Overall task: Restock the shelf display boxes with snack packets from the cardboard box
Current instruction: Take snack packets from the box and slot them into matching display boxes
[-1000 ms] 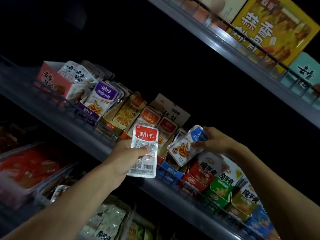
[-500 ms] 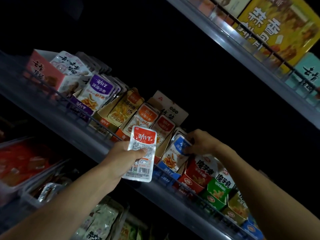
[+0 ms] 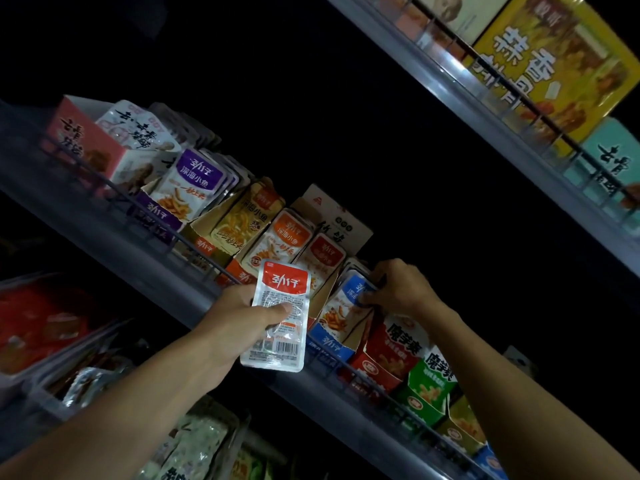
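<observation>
On the mid shelf (image 3: 194, 299), the purple display box (image 3: 157, 216) at far left is well filled w/ packets, the yellow box (image 3: 207, 242) and orange box (image 3: 239, 271) beside it less so. The left hand (image 3: 239, 320) is closed round a red-topped packet (image 3: 278, 317), thumb across its printed back, held upright just in front of the shelf rail and the red display box (image 3: 325, 258) behind it; that packet is best matched to the red box by colour, label turned to face out before it is slid in. To the right, the right hand (image 3: 398, 289) is curled on the top edge of a blue packet (image 3: 349, 299) that is partly seated in the blue display box (image 3: 329, 344). It should be pressed down evenly till level w/ its neighbours, front kept flat, w/o buckling the torn cardboard lip. The konjac boxes (image 3: 401, 355) further right are not to be disturbed. The cardboard supply box is not in view.
</observation>
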`<state>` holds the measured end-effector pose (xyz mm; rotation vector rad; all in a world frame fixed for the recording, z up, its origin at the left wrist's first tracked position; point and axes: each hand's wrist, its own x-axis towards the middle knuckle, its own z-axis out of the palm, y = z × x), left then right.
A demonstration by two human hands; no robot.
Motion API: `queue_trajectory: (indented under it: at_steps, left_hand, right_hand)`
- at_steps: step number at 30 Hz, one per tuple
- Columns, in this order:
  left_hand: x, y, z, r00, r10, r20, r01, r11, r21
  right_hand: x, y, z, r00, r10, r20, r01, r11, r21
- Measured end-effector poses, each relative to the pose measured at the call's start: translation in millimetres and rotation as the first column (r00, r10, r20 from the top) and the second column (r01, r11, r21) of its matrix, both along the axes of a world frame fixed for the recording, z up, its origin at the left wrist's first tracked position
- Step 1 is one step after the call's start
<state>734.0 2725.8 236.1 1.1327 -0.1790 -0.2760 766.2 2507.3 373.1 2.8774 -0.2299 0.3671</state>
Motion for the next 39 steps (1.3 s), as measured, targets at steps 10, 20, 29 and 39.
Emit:
queue_trajectory:
  at_steps: [10, 20, 29, 39]
  left_hand:
    - [-7, 3, 1, 0.999, -0.017, 0.045, 0.016, 0.999, 0.035]
    - [-17, 11, 7, 0.989, -0.084, 0.119, 0.075, 0.994, 0.078]
    - [-28, 16, 5, 0.832, 0.032, 0.553, -0.345, 0.812, 0.471]
    - [-24, 24, 14, 0.99, 0.074, 0.12, -0.075, 0.997, 0.006]
  right_hand:
    - [-7, 5, 8, 0.937, 0.193, 0.29, -0.242, 0.96, 0.143]
    - [-57, 74, 0, 0.887, 0.444, -0.128, -0.281, 0.738, 0.613]
    - [-55, 73, -9, 0.996, 0.076, 0.045, -0.065, 0.286, 0.956]
    - [-62, 66, 2, 0.95, 0.311, -0.009, -0.195, 0.619, 0.761]
